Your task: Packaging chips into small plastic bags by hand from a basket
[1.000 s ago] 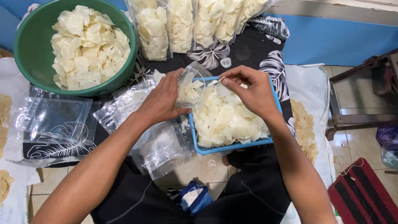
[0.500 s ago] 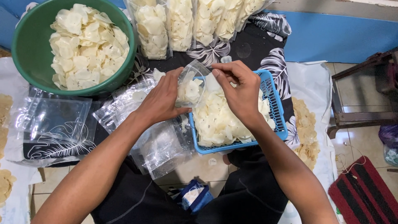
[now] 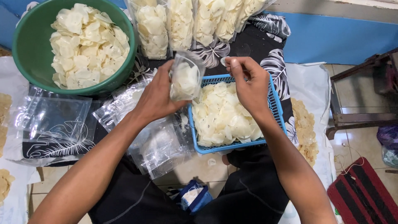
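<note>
Since half a second ago, the left hand point(image 3: 159, 97) has tipped the clear chip-filled pouch point(image 3: 185, 78) upright, settling its pale chips. It stays clamped on the pouch just above the blue basket point(image 3: 274, 108), so spills fall back in. Right hand point(image 3: 248, 85), fingers loosely curled and seemingly empty, hovers over the basket's chips point(image 3: 222, 118).

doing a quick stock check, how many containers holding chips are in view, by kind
green bowl of chips: 1
blue basket of chips: 1
filled clear bags standing at the back: 4
part-filled clear bag held in the left hand: 1
total: 7
</note>
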